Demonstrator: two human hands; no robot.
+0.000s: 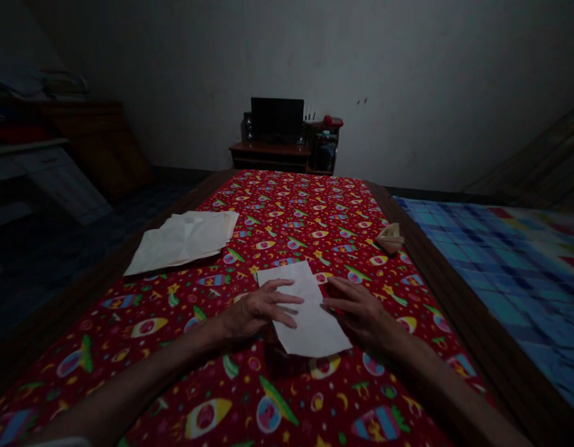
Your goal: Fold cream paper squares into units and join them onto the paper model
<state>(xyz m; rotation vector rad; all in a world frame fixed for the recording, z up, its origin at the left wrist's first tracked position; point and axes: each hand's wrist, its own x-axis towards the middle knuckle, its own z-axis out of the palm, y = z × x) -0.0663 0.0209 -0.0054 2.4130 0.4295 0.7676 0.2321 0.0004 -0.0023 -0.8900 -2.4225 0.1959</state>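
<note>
A white sheet of paper (308, 313), folded into a long rectangle, lies on the red patterned cloth (287, 211) in front of me. My left hand (256, 308) rests flat on the sheet's left edge with fingers stretched out across it. My right hand (356, 307) lies beside the sheet's right edge, fingers spread, fingertips touching the paper. Neither hand holds anything.
A stack of creased white sheets (184, 239) lies at the left on the cloth. A small folded paper shape (390, 237) sits near the right edge. A blue checked mattress (510, 267) lies to the right. A low cabinet with a dark screen (277, 121) stands by the far wall.
</note>
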